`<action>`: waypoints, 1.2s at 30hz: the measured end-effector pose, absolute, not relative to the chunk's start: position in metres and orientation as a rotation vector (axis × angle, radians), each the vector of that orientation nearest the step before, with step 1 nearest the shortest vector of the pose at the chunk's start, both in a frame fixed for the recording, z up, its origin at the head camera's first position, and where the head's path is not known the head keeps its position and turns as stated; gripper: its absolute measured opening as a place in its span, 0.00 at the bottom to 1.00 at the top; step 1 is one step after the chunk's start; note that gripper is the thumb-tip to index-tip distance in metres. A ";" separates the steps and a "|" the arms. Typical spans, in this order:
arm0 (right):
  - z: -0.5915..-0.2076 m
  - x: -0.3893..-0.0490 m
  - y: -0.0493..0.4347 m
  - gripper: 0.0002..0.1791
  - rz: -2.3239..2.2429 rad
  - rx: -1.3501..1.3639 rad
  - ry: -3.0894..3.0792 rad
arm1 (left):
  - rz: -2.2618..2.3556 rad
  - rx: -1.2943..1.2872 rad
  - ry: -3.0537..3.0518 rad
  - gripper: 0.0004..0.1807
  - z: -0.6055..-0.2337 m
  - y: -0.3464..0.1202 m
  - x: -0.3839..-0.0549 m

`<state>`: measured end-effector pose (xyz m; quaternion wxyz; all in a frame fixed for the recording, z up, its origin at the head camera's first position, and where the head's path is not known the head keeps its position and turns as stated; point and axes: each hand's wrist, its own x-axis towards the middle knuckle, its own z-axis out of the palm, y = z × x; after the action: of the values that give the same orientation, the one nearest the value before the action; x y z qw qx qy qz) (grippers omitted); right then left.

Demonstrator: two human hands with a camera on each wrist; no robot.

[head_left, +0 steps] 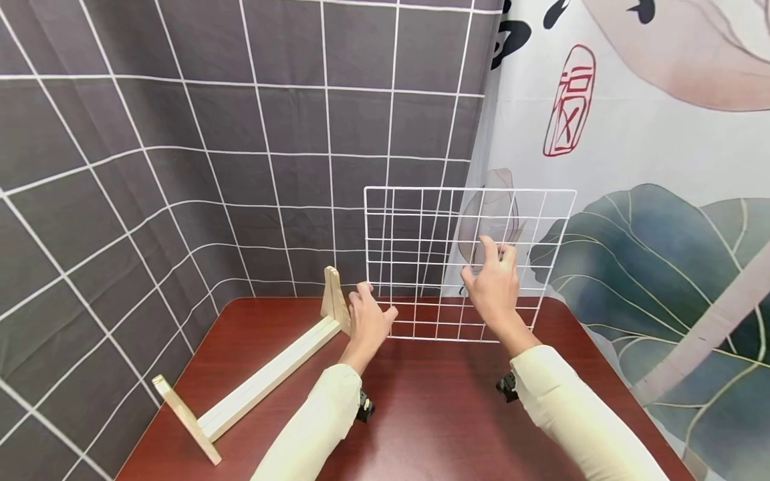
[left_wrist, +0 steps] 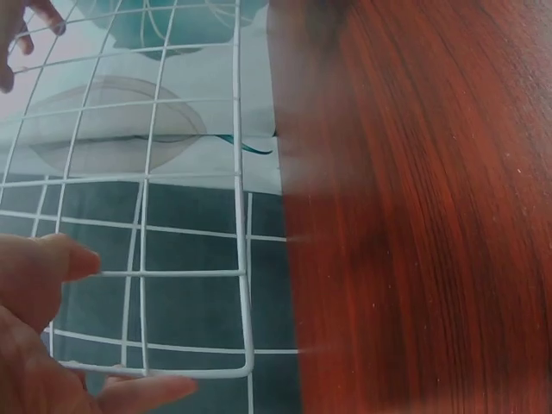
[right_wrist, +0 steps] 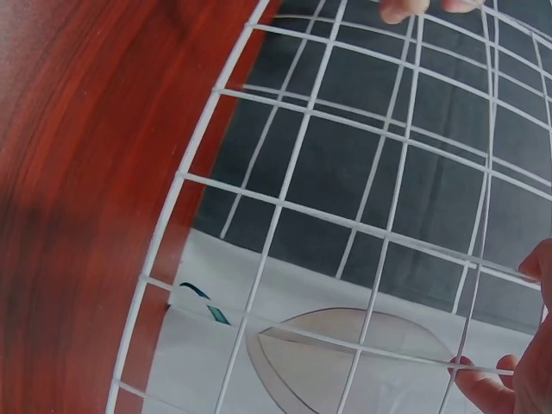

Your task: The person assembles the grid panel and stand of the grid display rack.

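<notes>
Bench (head_left: 421,414) nearest, below wire grid panel (head_left: 447,240), which is approx. upright; wooden stand (head_left: 269,377) L of panel; L hand (head_left: 369,327), fingers gripping panel's L edge nr bottom; R hand (head_left: 496,287), fingers holding wires R of ctr; grey checked curtain (head_left: 295,120) behind panel

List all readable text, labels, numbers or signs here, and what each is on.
Red seal on the white curtain: stylised characters, not readable with certainty.
Wire grid, wooden stand, table: no text visible.
Black wrist devices: any marking too small to read.
</notes>
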<state>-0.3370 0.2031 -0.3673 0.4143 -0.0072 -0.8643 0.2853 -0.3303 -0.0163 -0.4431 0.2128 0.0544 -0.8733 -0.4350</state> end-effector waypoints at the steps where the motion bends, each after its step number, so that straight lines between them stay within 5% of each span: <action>1: -0.366 -0.337 0.203 0.35 0.713 -0.018 -2.171 | -1.214 0.146 -2.430 0.37 -0.443 -0.016 -0.330; 13: -0.369 -0.335 0.209 0.34 0.723 -0.044 -2.214 | -1.182 0.101 -2.466 0.42 -0.432 -0.037 -0.316; 36: -0.373 -0.342 0.224 0.34 0.778 -0.036 -2.194 | -1.178 0.286 -2.440 0.37 -0.407 -0.155 -0.261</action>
<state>-0.3424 0.2243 -0.3732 0.3957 -0.0142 -0.8654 0.3071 -0.2609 -0.1549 -0.4073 0.2071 0.1026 -0.8761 -0.4230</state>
